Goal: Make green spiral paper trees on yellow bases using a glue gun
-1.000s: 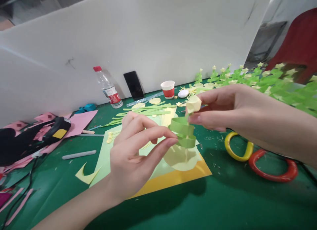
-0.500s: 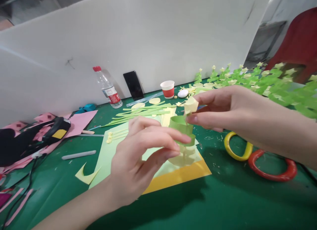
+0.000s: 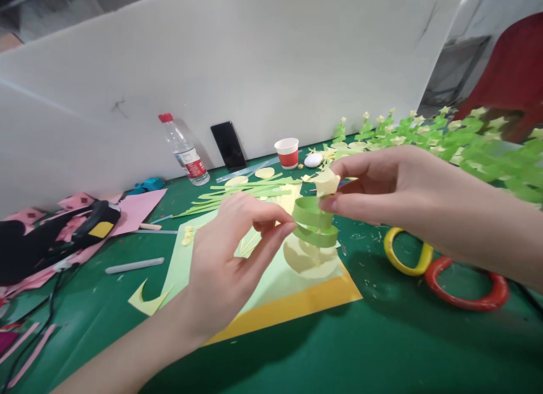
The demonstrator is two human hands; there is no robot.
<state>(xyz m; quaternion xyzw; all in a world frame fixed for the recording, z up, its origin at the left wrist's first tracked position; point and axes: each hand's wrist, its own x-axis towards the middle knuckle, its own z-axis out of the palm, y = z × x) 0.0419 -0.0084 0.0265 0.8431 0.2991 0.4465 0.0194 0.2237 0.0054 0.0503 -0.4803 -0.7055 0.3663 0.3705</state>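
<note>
A curled green paper strip (image 3: 314,223) hangs in the air between my hands, topped by a small pale yellow paper flower (image 3: 326,183). My right hand (image 3: 390,185) pinches the flower's base between thumb and fingers. My left hand (image 3: 231,258) pinches the left side of the green coil with thumb and forefinger. Beneath them lie a pale yellow paper disc (image 3: 307,258), a light green sheet (image 3: 199,258) and an orange sheet (image 3: 297,306) on the green table (image 3: 382,349).
Yellow (image 3: 403,252) and red (image 3: 466,286) scissor handles lie at the right. Finished green paper stems (image 3: 466,139) are heaped at the back right. A glue gun (image 3: 63,236), pink paper (image 3: 136,204), water bottle (image 3: 184,151), phone (image 3: 229,145) and red cup (image 3: 287,152) stand along the white board.
My left fingers slid off the lower coil and now pinch its left side higher up. The green strip has sprung into a looser spiral. My right hand has hardly moved.
</note>
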